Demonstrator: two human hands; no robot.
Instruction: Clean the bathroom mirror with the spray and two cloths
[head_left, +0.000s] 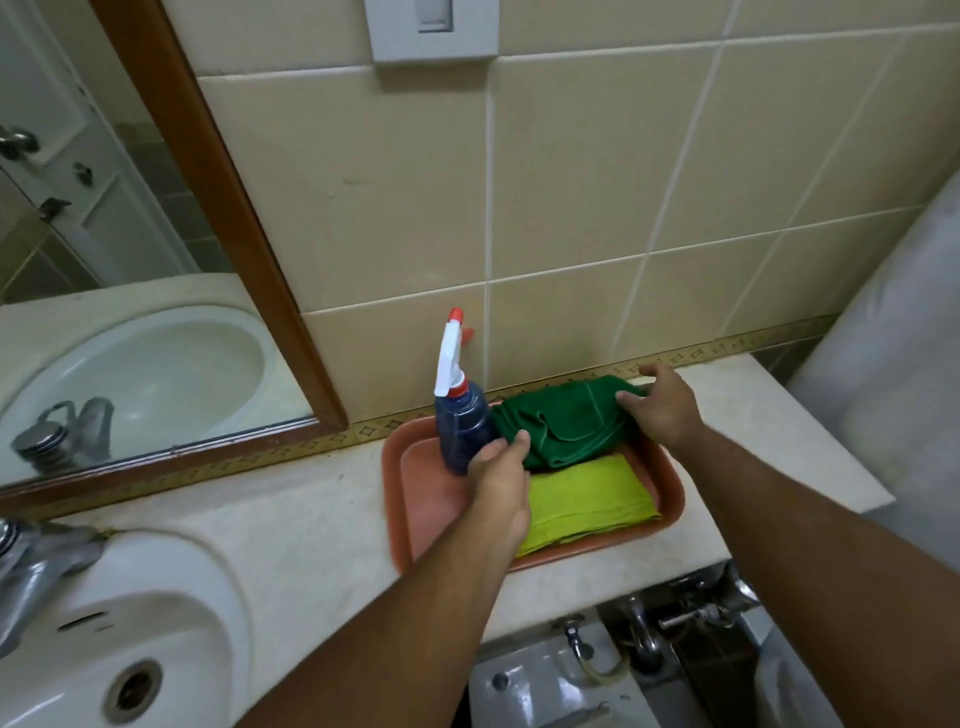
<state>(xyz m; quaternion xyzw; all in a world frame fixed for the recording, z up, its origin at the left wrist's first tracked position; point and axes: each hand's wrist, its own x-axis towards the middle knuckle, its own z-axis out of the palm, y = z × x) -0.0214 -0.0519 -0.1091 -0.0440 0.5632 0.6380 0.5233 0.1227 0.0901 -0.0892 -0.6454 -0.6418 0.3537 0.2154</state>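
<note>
An orange-brown tray sits on the marble counter against the tiled wall. On it stand a dark blue spray bottle with a white and red trigger head, a crumpled dark green cloth and a folded lime-green cloth. My left hand pinches the green cloth's left edge, right beside the bottle. My right hand grips the same cloth's right end at the tray's far corner. The wood-framed mirror hangs on the wall to the left.
A white sink with a chrome tap lies at the lower left. Pipes and valves show under the counter edge. A grey wall fitting hangs above the tray. A pale bulky object stands at the right.
</note>
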